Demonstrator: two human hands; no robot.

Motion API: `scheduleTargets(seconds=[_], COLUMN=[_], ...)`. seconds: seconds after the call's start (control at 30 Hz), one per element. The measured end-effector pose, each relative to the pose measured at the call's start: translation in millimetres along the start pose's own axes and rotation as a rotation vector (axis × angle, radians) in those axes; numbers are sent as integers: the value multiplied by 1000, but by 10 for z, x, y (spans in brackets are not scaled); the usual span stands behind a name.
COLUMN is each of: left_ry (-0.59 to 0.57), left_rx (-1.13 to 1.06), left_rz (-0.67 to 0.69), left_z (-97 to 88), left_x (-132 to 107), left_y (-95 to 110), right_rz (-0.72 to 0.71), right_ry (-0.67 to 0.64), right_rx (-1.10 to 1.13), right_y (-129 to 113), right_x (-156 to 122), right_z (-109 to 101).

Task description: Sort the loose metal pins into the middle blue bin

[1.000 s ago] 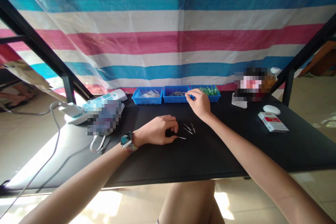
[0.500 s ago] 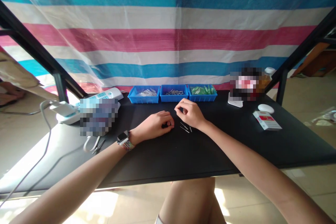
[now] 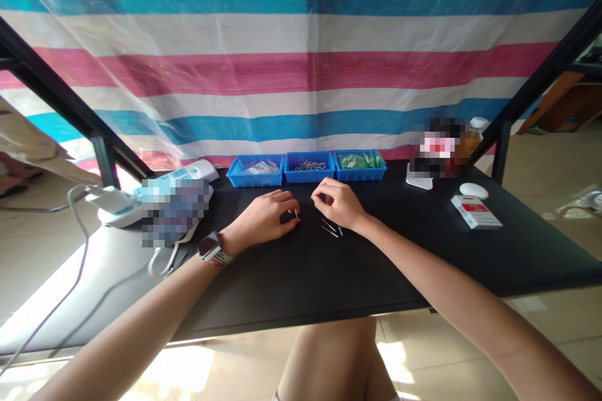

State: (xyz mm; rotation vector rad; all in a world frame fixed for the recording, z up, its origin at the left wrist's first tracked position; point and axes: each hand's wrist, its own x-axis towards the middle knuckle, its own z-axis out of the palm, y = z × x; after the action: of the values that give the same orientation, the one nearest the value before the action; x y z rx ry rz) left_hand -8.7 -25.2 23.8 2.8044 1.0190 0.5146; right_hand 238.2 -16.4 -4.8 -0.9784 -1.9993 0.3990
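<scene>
My left hand (image 3: 269,218) is just above the black table, left of the middle, with thumb and fingertips closed on a thin metal pin (image 3: 296,214). Its watch-wearing wrist points toward me. My right hand (image 3: 341,202) is curled with thumb and index finger pinched together; whatever may be between them is too small to make out. Below the right hand, several loose metal pins (image 3: 330,230) lie on the table, thin and silvery. Behind both hands is the middle blue bin (image 3: 310,177), which holds many similar pins.
The left blue bin (image 3: 256,180) holds clear plastic bags, the right blue bin (image 3: 361,173) green packets. A power strip (image 3: 200,170) and a cable are at the left. At the right are a small white and red box (image 3: 476,213), a white oval object (image 3: 473,190) and a bottle (image 3: 475,133).
My left hand has moved left, away from the right hand, and the pin at its fingertips now shows. My right hand stays pinched in nearly the same place.
</scene>
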Motion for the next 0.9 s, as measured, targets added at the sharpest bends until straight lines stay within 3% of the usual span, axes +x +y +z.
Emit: scheduleTargets(seconds=[0.3, 0.57, 0.9], left_ry=[18, 88, 238], left_rx=[-81, -300, -492], left_rz=[-38, -80, -144], left_z=[50, 76, 95], left_x=[8, 27, 37], left_y=[-74, -66, -17], right_rz=[-6, -25, 33], right_ry=[-17, -154, -43], right_rx=[5, 97, 271], right_y=[3, 9, -106], right_x=[-4, -30, 4], right_z=[-15, 31, 40])
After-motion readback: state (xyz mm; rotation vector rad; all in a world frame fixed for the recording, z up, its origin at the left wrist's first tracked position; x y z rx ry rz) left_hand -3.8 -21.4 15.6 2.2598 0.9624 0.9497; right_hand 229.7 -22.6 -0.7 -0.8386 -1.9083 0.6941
